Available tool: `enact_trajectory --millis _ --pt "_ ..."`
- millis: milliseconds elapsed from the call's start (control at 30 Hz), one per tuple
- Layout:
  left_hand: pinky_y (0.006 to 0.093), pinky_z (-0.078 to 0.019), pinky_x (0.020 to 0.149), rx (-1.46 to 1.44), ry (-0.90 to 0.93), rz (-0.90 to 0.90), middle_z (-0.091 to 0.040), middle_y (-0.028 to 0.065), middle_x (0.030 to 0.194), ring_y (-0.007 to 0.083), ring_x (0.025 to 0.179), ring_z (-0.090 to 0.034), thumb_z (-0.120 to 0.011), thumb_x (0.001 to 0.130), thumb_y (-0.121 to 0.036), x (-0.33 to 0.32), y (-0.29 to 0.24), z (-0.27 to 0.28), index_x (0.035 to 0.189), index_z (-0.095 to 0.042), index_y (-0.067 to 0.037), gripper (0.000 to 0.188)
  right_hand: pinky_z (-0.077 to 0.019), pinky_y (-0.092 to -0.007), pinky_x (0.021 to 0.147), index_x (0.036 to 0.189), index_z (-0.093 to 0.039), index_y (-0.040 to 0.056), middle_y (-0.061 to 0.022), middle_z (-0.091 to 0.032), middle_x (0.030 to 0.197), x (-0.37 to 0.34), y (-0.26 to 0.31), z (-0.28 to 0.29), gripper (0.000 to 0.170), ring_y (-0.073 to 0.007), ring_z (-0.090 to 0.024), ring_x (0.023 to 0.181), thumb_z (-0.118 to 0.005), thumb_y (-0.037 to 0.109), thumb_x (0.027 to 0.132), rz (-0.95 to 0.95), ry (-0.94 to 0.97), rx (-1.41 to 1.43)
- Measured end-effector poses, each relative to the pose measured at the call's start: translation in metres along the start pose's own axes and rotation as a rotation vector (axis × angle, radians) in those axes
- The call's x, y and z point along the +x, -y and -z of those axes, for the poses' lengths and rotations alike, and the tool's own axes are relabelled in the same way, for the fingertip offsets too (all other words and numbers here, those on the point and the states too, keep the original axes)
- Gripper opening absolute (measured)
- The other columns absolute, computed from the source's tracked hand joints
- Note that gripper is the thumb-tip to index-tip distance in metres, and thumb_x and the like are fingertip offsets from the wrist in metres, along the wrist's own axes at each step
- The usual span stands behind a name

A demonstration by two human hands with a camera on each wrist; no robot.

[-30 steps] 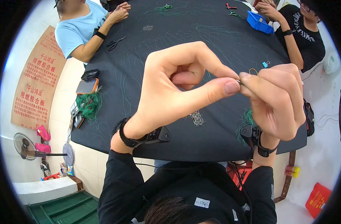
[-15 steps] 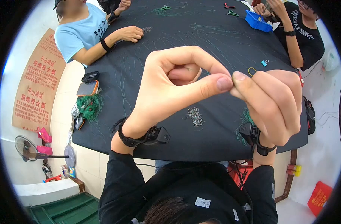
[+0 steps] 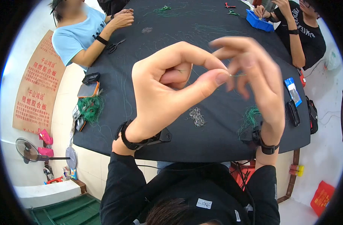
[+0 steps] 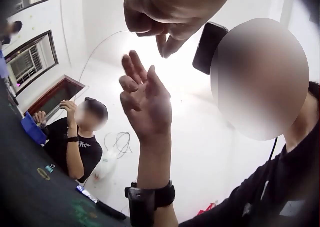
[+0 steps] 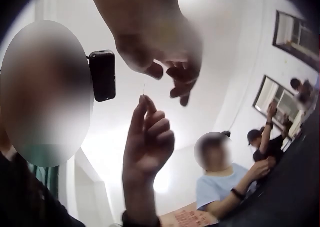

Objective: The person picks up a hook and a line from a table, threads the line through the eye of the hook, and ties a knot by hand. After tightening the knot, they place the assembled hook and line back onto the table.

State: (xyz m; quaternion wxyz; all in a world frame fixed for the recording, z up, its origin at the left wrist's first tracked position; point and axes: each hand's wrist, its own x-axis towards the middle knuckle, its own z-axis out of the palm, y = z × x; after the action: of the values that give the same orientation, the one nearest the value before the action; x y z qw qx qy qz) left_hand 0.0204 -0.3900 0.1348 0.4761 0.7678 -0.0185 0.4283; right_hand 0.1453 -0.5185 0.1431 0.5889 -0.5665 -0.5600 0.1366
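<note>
In the head view my left hand is raised over the table, pinching a thin green line between thumb and forefinger. A tiny pale bit of it shows at the fingertips. My right hand, blurred, is just to the right with fingers spread and loosely bent. The line's short end runs toward those fingers. From the pinching fingers the line arcs away in the left wrist view. Below the hands lies a small pile of metal hooks, and a tangle of green line lies near the right wrist.
The black-covered table also bears a larger green tangle, an orange-edged device, black scissors and a blue packet. One person sits at the left; another is by a blue bin.
My right hand has let go at the left fingertips and opened, its fingers spreading upward. The left hand, still pinching, has shifted slightly left. The person at the left has drawn a hand back from the table.
</note>
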Motion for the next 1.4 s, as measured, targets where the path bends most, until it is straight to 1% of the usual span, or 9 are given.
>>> enact_trajectory --millis 133,367,567,667,867,1000,1133,1333,1400 --pt "0.0169 -0.0165 0.045 0.044 -0.081 -0.026 -0.041 -0.0097 0.056 -0.0019 0.048 -0.026 -0.070 0.079 -0.012 0.000 0.000 0.001 0.081 -0.063 -0.001 0.014 -0.0313 -0.0178 0.040 0.105 -0.054 0.0017 -0.0045 -0.060 0.079 0.001 -0.005 -0.009 0.032 -0.0043 -0.045 0.053 -0.045 0.030 0.095 -0.354 0.529 0.489" --pt "0.0192 -0.0207 0.047 -0.042 -0.197 -0.184 -0.032 -0.0083 0.057 0.0017 0.050 -0.028 -0.066 0.084 -0.015 0.006 0.002 0.018 0.086 -0.060 0.002 0.018 -0.0195 -0.0145 0.034 0.076 -0.044 0.0077 0.0029 -0.036 0.060 0.004 -0.015 0.057 0.026 -0.0028 -0.030 0.050 -0.052 0.027 0.091 0.044 0.195 0.586" --pt "0.0192 -0.0217 0.047 -0.023 -0.157 -0.132 -0.033 -0.0075 0.057 0.0023 0.051 -0.030 -0.066 0.084 -0.018 0.001 0.003 0.007 0.085 -0.059 0.002 0.021 -0.0310 -0.0153 0.039 0.119 -0.046 -0.0054 -0.0138 -0.061 0.098 -0.001 -0.013 -0.019 0.045 -0.0064 -0.047 0.058 -0.054 0.028 0.089 -0.197 0.234 0.481" --pt "0.0196 -0.0216 0.047 -0.032 -0.173 -0.116 -0.036 -0.0059 0.058 0.0027 0.052 -0.030 -0.066 0.084 -0.019 0.001 0.003 0.007 0.085 -0.058 0.001 0.022 -0.0296 -0.0175 0.042 0.109 -0.055 -0.0010 -0.0022 -0.059 0.069 0.002 -0.011 -0.020 0.040 -0.0042 -0.043 0.052 -0.054 0.034 0.090 -0.353 0.614 0.518" --pt "0.0198 -0.0202 0.046 -0.105 -0.133 -0.123 -0.039 -0.0048 0.058 0.0024 0.050 -0.028 -0.065 0.085 -0.018 0.001 0.002 0.010 0.084 -0.057 0.001 0.021 -0.0318 -0.0206 0.053 0.083 -0.053 0.0055 -0.0048 -0.052 0.083 0.004 -0.021 0.053 0.018 -0.0118 -0.044 0.078 -0.057 0.022 0.088 -0.079 0.227 0.774" --pt "0.0183 -0.0216 0.045 -0.063 -0.097 -0.133 -0.044 -0.0034 0.058 0.0016 0.049 -0.031 -0.066 0.084 -0.016 0.000 -0.002 0.007 0.083 -0.058 0.001 0.019 -0.0298 -0.0388 0.092 0.083 -0.051 0.0085 -0.0085 -0.048 0.116 0.000 -0.006 0.083 0.008 -0.0256 -0.037 0.116 -0.052 0.014 0.089 0.071 0.014 1.226" --pt "0.0167 -0.0238 0.046 -0.011 -0.054 -0.141 -0.047 -0.0014 0.058 0.0008 0.049 -0.033 -0.068 0.081 -0.015 -0.003 -0.002 0.008 0.081 -0.058 0.000 0.019 -0.0302 -0.0414 0.093 0.081 -0.050 0.0063 -0.0093 -0.049 0.109 -0.004 0.001 0.086 0.010 -0.0247 -0.047 0.105 -0.047 0.009 0.090 0.187 -0.260 1.336" --pt "0.0163 -0.0225 0.046 0.042 -0.024 -0.194 -0.045 -0.0017 0.057 0.0011 0.048 -0.031 -0.069 0.081 -0.015 -0.003 -0.002 0.005 0.079 -0.058 0.001 0.018 -0.0381 -0.0231 0.059 0.097 -0.045 0.0027 -0.0068 -0.040 0.079 -0.002 0.003 0.088 0.008 -0.0104 -0.037 0.060 -0.039 0.000 0.092 0.192 -0.026 1.459" --pt "0.0170 -0.0228 0.046 0.053 -0.039 -0.177 -0.044 -0.0023 0.056 0.0015 0.049 -0.032 -0.069 0.079 -0.013 -0.004 -0.004 0.004 0.078 -0.059 0.001 0.017 -0.0296 -0.0201 0.047 0.103 -0.042 0.0013 -0.0063 -0.038 0.078 -0.003 0.002 0.084 0.012 -0.0082 -0.032 0.055 -0.037 -0.003 0.092 0.220 0.040 1.271"
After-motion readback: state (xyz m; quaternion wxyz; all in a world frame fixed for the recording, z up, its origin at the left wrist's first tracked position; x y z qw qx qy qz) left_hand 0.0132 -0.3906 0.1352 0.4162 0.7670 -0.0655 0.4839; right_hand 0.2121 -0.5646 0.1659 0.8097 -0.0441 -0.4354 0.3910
